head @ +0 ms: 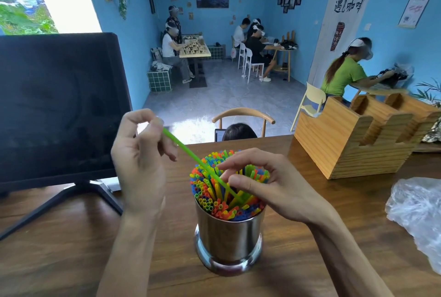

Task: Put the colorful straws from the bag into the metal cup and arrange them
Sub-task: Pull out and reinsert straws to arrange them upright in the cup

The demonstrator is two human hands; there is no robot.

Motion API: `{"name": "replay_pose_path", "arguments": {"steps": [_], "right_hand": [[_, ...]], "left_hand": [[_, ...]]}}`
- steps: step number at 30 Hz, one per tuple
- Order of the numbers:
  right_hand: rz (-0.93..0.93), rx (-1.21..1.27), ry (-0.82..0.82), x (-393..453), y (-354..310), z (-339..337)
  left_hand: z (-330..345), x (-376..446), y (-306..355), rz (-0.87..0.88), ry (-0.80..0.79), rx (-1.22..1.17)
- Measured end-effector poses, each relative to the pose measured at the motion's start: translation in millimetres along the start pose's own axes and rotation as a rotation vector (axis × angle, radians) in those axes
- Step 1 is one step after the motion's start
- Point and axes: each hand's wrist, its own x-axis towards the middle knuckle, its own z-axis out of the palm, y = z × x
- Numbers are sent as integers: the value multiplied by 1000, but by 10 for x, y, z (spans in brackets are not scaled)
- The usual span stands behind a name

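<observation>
The left hand [140, 156] pinches the upper end of a single green straw [202, 165] between thumb and fingertip, slanting it down so its lower end slides in among the others. The right hand [267, 184] hovers over the packed colorful straws [214, 201], thumb and forefinger curled close at the bundle's top, apparently parting a gap for the newcomer; whether they actually grip a straw I cannot tell. The straws stand nearly all inside the metal cup [229, 239], which sits mid-table toward the near edge. The plastic bag [420, 211] lies slack at the table's [71, 249] right edge, seemingly emptied, so this looks like the arranging stage.
</observation>
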Motion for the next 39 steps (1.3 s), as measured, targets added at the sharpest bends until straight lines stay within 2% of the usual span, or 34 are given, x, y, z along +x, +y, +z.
{"name": "replay_pose_path", "arguments": {"steps": [2, 5, 7, 12, 15, 17, 19, 21, 24, 26, 29, 31, 35, 36, 39], "right_hand": [[39, 83, -11, -7, 6, -51], [4, 63, 30, 4, 40, -82], [-48, 99, 158, 23, 61, -91], [-13, 505, 559, 53, 51, -242], [-15, 644, 771, 102, 7, -348], [-56, 683, 825, 131, -8, -382], [-97, 625, 848, 151, -24, -378], [-188, 489, 885, 162, -31, -362], [-270, 280, 817, 143, 12, -287], [-233, 167, 669, 121, 89, -176], [-123, -133, 407, 77, 247, -16], [-31, -178, 317, 81, 312, 23], [91, -71, 402, 275, 347, -57], [126, -67, 377, 351, 345, -87], [217, -185, 92, 550, 400, -126]], "left_hand": [[-20, 20, 11, -17, 30, -17], [-68, 56, 9, -16, 17, -79], [-79, 61, 5, -39, -17, -84], [-69, 87, -131, -124, -139, 95], [-144, 115, -196, -104, -387, 368], [-172, 85, -203, -87, -602, 547], [-142, 32, -201, -72, -772, 616], [-91, -9, -209, -64, -826, 635], [-62, 7, -247, -96, -661, 566], [-50, 27, -297, -83, -550, 530], [-14, 54, -403, -108, -427, 501], [-4, 64, -473, -155, -424, 530], [-9, 62, -593, -320, -548, 546], [-5, 59, -605, -349, -562, 523], [-13, 58, -616, -340, -564, 486]]}}
